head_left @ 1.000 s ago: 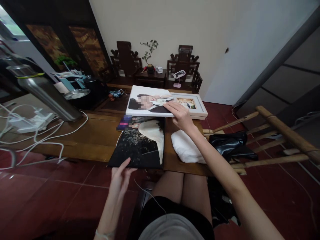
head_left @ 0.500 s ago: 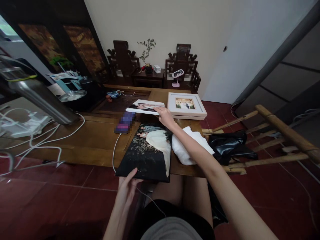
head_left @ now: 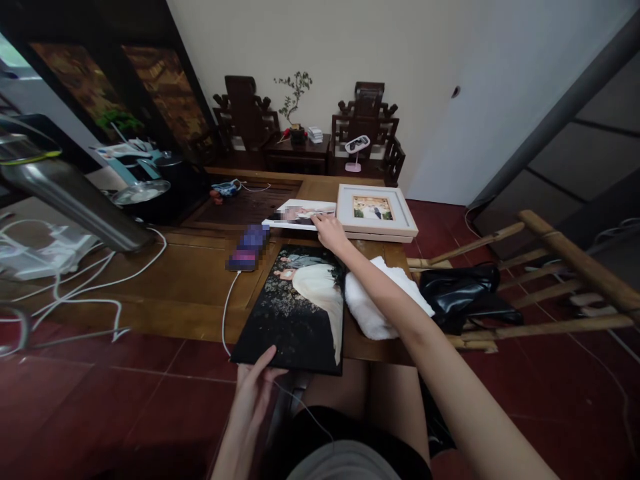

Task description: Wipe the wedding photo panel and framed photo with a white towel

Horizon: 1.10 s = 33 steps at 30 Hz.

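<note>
My left hand (head_left: 256, 383) grips the near edge of a dark photo panel (head_left: 295, 317), its thumb on top and its fingers underneath. The panel shows a couple in wedding clothes and tilts over the table's front edge. My right hand (head_left: 331, 232) reaches past it and pinches the near right side of a white-edged photo panel (head_left: 295, 212). That panel lies at the back of the table, against the left side of a white picture frame (head_left: 377, 208). A second pale frame layer shows under the picture frame. A folded white towel (head_left: 377, 310) lies below my right forearm.
A phone (head_left: 247, 248) with a white cable lies left of the dark panel. A steel flask (head_left: 75, 193), white cords (head_left: 95, 293) and a lidded pot (head_left: 143, 192) stand on the left. To the right, a bamboo chair (head_left: 575, 267) holds a black bag (head_left: 467, 293).
The white-edged panel has slid a little to the right, closer to the picture frame, with my right hand on it. My left hand still holds the dark panel in nearly the same place.
</note>
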{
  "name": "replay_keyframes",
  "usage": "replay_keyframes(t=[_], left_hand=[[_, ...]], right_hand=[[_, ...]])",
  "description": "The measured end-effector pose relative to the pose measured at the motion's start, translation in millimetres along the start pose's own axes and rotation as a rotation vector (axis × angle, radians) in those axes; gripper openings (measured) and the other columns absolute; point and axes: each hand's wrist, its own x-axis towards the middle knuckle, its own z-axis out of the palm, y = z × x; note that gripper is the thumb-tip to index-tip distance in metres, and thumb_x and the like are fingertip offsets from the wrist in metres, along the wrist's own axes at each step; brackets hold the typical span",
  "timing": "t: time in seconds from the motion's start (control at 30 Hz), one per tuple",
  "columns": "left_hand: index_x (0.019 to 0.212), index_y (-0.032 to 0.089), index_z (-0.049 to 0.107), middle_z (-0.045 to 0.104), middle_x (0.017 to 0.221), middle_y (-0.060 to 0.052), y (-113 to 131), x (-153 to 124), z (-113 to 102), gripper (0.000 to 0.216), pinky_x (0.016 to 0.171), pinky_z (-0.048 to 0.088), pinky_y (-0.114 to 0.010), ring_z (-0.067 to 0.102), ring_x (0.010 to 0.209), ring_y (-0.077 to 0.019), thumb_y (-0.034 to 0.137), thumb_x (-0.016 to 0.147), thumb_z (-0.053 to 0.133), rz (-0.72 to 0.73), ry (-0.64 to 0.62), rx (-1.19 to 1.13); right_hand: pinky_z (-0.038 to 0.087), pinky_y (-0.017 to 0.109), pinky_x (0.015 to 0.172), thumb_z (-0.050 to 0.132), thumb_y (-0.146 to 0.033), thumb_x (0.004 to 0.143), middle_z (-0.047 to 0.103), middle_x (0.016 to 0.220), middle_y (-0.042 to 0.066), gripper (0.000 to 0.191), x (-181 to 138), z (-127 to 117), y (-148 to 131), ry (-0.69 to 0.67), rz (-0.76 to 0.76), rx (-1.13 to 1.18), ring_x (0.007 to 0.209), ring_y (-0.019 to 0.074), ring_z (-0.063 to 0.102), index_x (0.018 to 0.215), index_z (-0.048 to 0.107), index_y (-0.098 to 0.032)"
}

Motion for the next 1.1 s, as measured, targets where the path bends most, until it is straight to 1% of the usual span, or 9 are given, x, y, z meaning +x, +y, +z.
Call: replay_keyframes(t=[0.07, 0.2, 0.3, 0.37, 0.5, 0.67, 0.77, 0.97, 1.1], left_hand=[[0.090, 0.023, 0.067, 0.068, 0.094, 0.000, 0, 0, 0, 0.036, 0.049, 0.059, -0.022, 0.068, 0.071, -0.0161, 0.005, 0.059, 0.071, -0.004, 0.017, 0.001], [0.093, 0.020, 0.066, 0.067, 0.097, -0.002, 0, 1, 1, 0.040, 0.048, 0.058, -0.021, 0.067, 0.071, -0.0163, 0.004, 0.057, 0.072, -0.016, 0.070, -0.006], [0.092, 0.019, 0.067, 0.067, 0.097, -0.003, 1, 0, 3, 0.037, 0.049, 0.058, -0.021, 0.067, 0.071, -0.0160, 0.004, 0.058, 0.071, -0.015, 0.102, -0.008], [0.089, 0.019, 0.067, 0.066, 0.096, -0.003, 1, 0, 3, 0.036, 0.049, 0.058, -0.022, 0.066, 0.069, -0.0158, 0.004, 0.057, 0.072, -0.016, 0.110, -0.007], [0.087, 0.019, 0.066, 0.066, 0.094, -0.003, 1, 0, 2, 0.035, 0.048, 0.057, -0.022, 0.065, 0.067, -0.0151, 0.005, 0.055, 0.074, -0.018, 0.107, 0.002], [0.092, 0.019, 0.066, 0.066, 0.098, -0.002, -2, 0, 0, 0.037, 0.049, 0.057, -0.022, 0.066, 0.070, -0.0148, 0.007, 0.057, 0.074, -0.008, 0.083, 0.011], [0.093, 0.019, 0.066, 0.066, 0.098, -0.002, -2, 1, 0, 0.038, 0.050, 0.058, -0.023, 0.066, 0.070, -0.0148, 0.007, 0.058, 0.074, -0.002, 0.070, 0.000], [0.088, 0.018, 0.067, 0.067, 0.097, -0.002, -1, 1, 1, 0.032, 0.049, 0.059, -0.024, 0.066, 0.069, -0.0149, 0.003, 0.060, 0.071, -0.019, 0.086, -0.004], [0.092, 0.020, 0.066, 0.067, 0.101, -0.002, -4, 3, -2, 0.035, 0.050, 0.060, -0.023, 0.067, 0.075, -0.0160, 0.003, 0.062, 0.070, 0.004, 0.062, -0.011]], right_hand=[[0.029, 0.050, 0.103, 0.042, -0.006, 0.083, 0.053, 0.128, 0.023, 0.045, 5, 2, 0, -0.035, 0.020, -0.030, 0.118, 0.0295, 0.048, 0.128, 0.046, -0.004], [0.008, 0.061, 0.108, 0.050, -0.014, 0.081, 0.053, 0.126, 0.027, 0.050, 12, 12, -5, -0.140, 0.019, -0.102, 0.119, 0.0348, 0.048, 0.128, 0.046, 0.003], [-0.005, 0.064, 0.107, 0.054, -0.017, 0.078, 0.054, 0.125, 0.026, 0.053, 19, 18, -8, -0.279, 0.011, -0.207, 0.119, 0.0367, 0.048, 0.127, 0.049, 0.000], [-0.009, 0.065, 0.106, 0.054, -0.017, 0.076, 0.055, 0.126, 0.024, 0.051, 24, 20, -8, -0.337, 0.011, -0.235, 0.121, 0.0374, 0.047, 0.125, 0.053, -0.004], [-0.008, 0.064, 0.107, 0.054, -0.015, 0.075, 0.054, 0.129, 0.021, 0.045, 31, 23, -5, -0.367, 0.004, -0.225, 0.125, 0.0369, 0.044, 0.120, 0.059, -0.009], [-0.007, 0.061, 0.108, 0.053, -0.020, 0.079, 0.051, 0.133, 0.020, 0.043, 32, 23, -2, -0.364, -0.013, -0.226, 0.126, 0.0349, 0.043, 0.121, 0.057, -0.009], [-0.009, 0.060, 0.109, 0.054, -0.022, 0.079, 0.053, 0.130, 0.021, 0.044, 31, 22, -2, -0.353, -0.029, -0.234, 0.123, 0.0347, 0.046, 0.121, 0.057, -0.007], [-0.008, 0.059, 0.110, 0.054, -0.024, 0.079, 0.058, 0.123, 0.019, 0.042, 32, 20, -2, -0.345, -0.063, -0.236, 0.122, 0.0332, 0.048, 0.118, 0.059, -0.009], [-0.007, 0.059, 0.110, 0.056, -0.024, 0.078, 0.061, 0.119, 0.018, 0.041, 32, 17, -3, -0.340, -0.054, -0.234, 0.118, 0.0324, 0.051, 0.116, 0.060, -0.009]])
